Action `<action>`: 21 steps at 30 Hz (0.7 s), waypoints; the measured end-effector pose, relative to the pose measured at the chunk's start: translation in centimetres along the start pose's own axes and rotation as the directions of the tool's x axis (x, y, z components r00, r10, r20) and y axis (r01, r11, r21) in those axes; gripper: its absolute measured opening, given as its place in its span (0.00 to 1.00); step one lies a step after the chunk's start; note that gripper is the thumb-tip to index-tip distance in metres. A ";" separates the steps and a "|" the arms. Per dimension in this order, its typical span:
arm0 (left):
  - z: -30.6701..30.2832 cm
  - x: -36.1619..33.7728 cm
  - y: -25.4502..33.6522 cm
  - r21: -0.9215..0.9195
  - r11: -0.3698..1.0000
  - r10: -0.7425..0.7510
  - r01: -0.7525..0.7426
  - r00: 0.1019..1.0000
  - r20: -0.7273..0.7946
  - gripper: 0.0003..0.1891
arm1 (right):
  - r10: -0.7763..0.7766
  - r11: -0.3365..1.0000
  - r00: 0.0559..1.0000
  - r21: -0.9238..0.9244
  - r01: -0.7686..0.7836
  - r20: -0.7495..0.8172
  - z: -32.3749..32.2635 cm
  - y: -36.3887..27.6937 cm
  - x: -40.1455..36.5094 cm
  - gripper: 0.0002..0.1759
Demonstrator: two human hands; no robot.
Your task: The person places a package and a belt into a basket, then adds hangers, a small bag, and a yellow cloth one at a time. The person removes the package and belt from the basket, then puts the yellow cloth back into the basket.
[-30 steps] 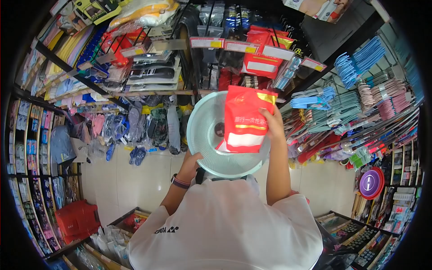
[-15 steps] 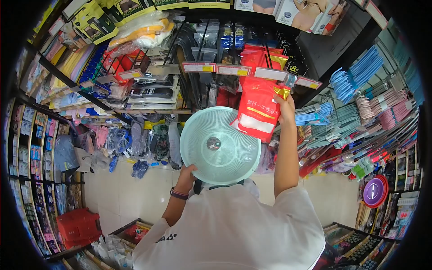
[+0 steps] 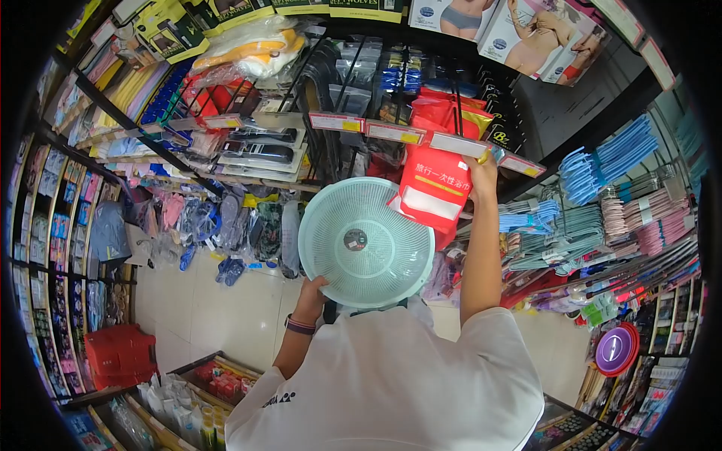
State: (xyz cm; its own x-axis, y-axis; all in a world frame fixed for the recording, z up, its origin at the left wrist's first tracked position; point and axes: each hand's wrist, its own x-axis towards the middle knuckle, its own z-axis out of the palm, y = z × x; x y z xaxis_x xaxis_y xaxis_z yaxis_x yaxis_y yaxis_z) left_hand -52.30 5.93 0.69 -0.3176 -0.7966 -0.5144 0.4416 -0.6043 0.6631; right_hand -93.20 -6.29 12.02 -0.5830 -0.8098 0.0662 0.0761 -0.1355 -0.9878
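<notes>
My left hand (image 3: 308,299) grips the near-left rim of a pale green plastic colander (image 3: 331,263), which faces up in front of my body with a small dark round label at its bottom. My right hand (image 3: 483,179) is closed on the upper right edge of a red towel packet (image 3: 432,180) with Chinese print and a white window. The packet's top lies just below a shelf price strip (image 3: 451,144), and its lower part overlaps the colander's far-right rim. More red packets (image 3: 432,113) hang on a hook behind the strip.
Blue hangers (image 3: 609,161) and pink ones hang on the right. Bagged slippers (image 3: 203,222) hang at left above the tiled floor. A red plastic basket (image 3: 120,353) stands at lower left. Purple and red basins (image 3: 617,349) are at lower right. Goods bins lie behind me.
My right hand has risen slightly with the red packet, whose top now sits at the price strip. The colander stays in my left hand. The view has shifted a little.
</notes>
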 end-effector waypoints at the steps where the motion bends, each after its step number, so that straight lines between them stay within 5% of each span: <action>1: -0.1 0.0 -0.2 -0.020 1.000 0.007 -0.007 1.000 0.013 0.26 | 0.002 1.000 1.000 -0.001 -0.002 0.006 0.1 -0.5 -0.1 0.19; 5: 0.0 0.0 -0.6 -0.048 0.999 0.000 0.002 0.999 0.052 0.27 | -0.064 0.997 0.996 0.053 0.061 0.067 -0.6 -0.4 0.2 0.21; 7: 0.1 0.1 -1.0 -0.010 1.000 0.009 -0.008 1.000 0.028 0.27 | -0.144 0.951 0.984 -0.259 0.167 0.108 -0.1 -2.1 -0.8 0.17; 10: 0.3 -0.2 -1.0 0.023 1.000 0.014 -0.014 1.000 0.010 0.27 | -0.295 0.863 0.945 -0.386 0.326 0.141 -0.2 -1.2 -0.2 0.14; 21: -0.1 -1.7 0.2 0.052 0.999 0.004 -0.006 1.000 0.021 0.27 | -0.276 0.853 0.909 -0.356 0.381 0.313 0.1 -3.5 -2.1 0.16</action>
State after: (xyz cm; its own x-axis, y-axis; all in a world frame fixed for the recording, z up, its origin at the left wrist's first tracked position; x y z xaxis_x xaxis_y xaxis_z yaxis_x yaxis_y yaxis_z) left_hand -51.60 7.14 1.63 -0.3328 -0.7994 -0.5002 0.3990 -0.5999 0.6934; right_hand -92.13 -4.16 15.32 -0.2977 -0.8773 0.3764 -0.4450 -0.2213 -0.8678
